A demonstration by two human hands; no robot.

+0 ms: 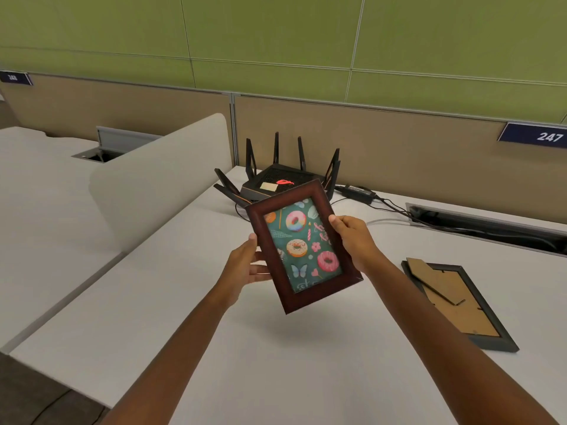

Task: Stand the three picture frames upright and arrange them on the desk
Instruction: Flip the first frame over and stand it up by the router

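Brown donut-print frame (303, 246) tilted above desk; black frame (460, 305) face-down.

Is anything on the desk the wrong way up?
Yes. The black frame at the right lies face down on the desk, its cardboard back and stand showing. The brown frame is tilted in the air, held by the left hand and right hand.

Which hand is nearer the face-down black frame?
Right. The right hand grips the brown frame beside the black frame; the left hand is across it, farther.

Office: numbered desk partition (368, 142), router (276, 184).
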